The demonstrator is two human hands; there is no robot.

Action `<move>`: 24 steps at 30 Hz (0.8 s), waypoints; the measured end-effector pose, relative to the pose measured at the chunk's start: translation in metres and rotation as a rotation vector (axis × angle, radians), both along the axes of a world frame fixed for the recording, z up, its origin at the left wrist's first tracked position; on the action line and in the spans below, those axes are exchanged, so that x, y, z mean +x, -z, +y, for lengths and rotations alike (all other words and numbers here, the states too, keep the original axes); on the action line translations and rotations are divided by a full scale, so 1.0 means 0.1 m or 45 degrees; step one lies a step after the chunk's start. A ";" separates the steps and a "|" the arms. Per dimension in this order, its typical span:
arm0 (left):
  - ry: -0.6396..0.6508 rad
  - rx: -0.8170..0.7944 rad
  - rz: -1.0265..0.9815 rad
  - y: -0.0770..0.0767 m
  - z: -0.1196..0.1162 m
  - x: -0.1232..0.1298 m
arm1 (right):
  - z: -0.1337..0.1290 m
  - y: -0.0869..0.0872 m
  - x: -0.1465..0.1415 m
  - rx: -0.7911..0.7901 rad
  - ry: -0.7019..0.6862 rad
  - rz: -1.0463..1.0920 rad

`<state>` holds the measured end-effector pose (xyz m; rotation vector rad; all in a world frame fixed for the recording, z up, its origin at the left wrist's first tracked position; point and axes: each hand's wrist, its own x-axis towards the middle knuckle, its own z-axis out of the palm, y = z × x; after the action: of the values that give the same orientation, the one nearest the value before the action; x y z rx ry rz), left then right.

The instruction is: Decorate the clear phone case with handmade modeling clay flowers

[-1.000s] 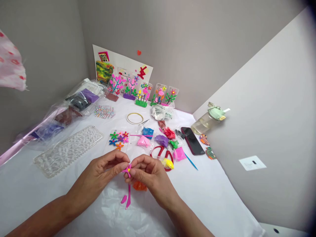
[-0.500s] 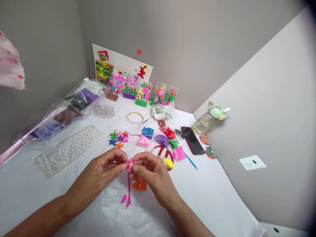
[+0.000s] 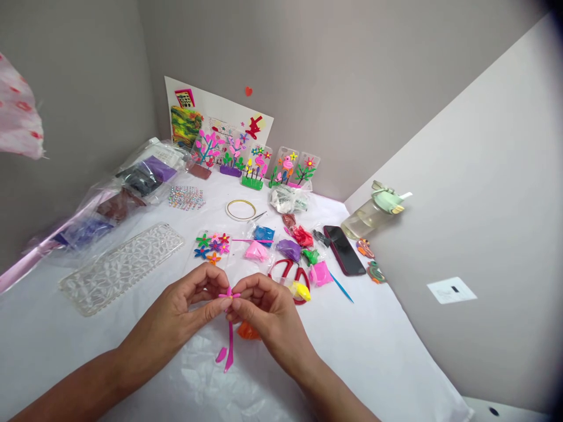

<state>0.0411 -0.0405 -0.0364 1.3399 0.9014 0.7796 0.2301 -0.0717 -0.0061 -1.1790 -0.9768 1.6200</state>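
The pink flower has tipped flatter; left hand and right hand, close together, pinch it above the white cloth. Its petals look shaped; whether any pressing is left cannot be told. Seven finished flowers lie beyond.

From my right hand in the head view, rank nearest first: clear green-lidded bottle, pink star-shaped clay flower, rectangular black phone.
1. Pink star-shaped clay flower, touching the right hand.
2. Black phone, to the right.
3. Clear green-lidded bottle, beyond the phone.
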 end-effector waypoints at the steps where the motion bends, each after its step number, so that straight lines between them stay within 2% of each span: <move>1: 0.001 -0.008 -0.006 0.00 0.00 -0.01 | 0.00 0.00 0.00 0.007 -0.003 0.002; 13: 0.028 -0.075 -0.068 0.00 0.05 -0.02 | -0.02 -0.01 0.01 0.122 0.036 -0.116; 20: 0.077 -0.150 -0.137 0.04 0.05 -0.01 | -0.03 0.00 0.04 0.322 0.026 -0.372; 24: 0.096 -0.179 -0.153 0.02 0.05 0.00 | -0.02 -0.01 0.05 0.331 0.000 -0.394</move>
<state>0.0407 -0.0350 -0.0382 1.1842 0.7914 0.7174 0.2351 -0.0741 -0.0046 -1.2671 -1.3388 1.2843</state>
